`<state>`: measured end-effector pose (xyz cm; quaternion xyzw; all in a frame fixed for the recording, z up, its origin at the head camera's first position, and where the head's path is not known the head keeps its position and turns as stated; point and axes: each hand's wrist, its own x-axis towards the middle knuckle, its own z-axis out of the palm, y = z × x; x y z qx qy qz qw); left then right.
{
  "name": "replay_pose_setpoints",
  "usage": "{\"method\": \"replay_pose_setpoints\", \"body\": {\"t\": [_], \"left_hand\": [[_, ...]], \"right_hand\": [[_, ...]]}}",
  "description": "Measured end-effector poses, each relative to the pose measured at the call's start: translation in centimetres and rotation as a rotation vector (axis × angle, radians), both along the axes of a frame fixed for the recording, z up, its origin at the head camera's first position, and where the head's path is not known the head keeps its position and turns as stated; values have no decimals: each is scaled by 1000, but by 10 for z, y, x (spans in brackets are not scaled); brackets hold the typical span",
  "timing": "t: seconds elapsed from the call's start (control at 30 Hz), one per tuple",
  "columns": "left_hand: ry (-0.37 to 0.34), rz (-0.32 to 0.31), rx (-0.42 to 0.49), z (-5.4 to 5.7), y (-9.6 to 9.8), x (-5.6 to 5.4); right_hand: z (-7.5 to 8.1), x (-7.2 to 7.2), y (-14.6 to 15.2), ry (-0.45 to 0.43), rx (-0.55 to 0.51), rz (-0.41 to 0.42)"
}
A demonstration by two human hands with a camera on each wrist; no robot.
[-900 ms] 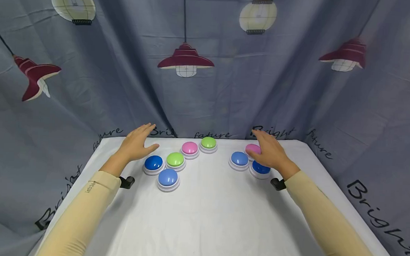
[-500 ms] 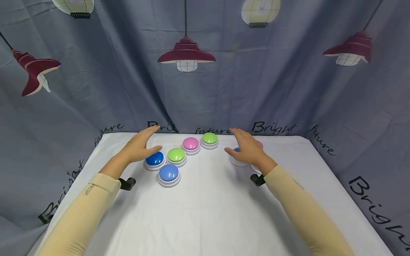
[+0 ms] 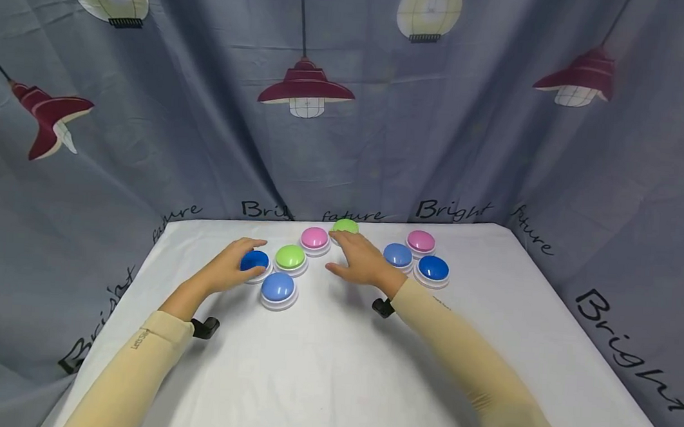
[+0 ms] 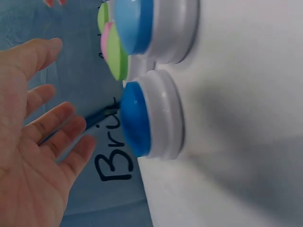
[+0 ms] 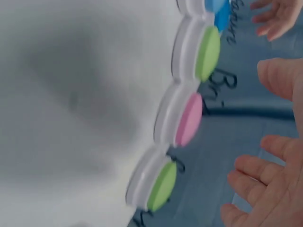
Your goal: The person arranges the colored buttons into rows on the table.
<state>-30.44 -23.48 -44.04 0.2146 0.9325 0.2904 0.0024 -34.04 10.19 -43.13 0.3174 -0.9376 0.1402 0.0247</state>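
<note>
My left hand [image 3: 231, 266] hovers near the dark blue button [image 3: 255, 260] at the left of the table, its fingers extended and holding nothing. In the left wrist view a gap shows between the fingers and that dark blue button [image 4: 136, 119]. My right hand [image 3: 363, 260] is above the table, partly covering the far green button [image 3: 345, 226]. Its fingers are relaxed and apart from the buttons in the right wrist view, where the pink button [image 5: 189, 119] lies between two green ones. A nearer green button [image 3: 290, 256] and a light blue button [image 3: 277, 287] sit between the hands.
To the right stand a light blue button [image 3: 398, 255], a pink button [image 3: 421, 241] and a dark blue button [image 3: 433, 268]. All the buttons rest on a white-covered table [image 3: 322, 367]. A grey-blue printed curtain [image 3: 345, 162] hangs behind and along both sides.
My right hand has moved left, from over the right-hand buttons to near the far green one. My left hand has lowered toward the dark blue button within the last half second.
</note>
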Motion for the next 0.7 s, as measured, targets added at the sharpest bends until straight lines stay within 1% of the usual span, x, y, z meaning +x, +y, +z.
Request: {"method": "replay_pose_setpoints", "body": {"t": [0.17,0.33,0.43,0.53,0.7], "left_hand": [[-14,-54,54,-11,0,8],[-13,-86,64,-24,-3,16],[-18,-110,82,-29,-4,20],[-30,-119,86,-32,-2,24],[-63,-125,77,-39,2,26]], "right_hand": [[-12,8,-21,11,29,50],[-26,18,-39,23,38,101],[-33,23,-48,20,59,124],[-40,26,-56,6,67,148],[-46,29,-65,-29,41,196]]}}
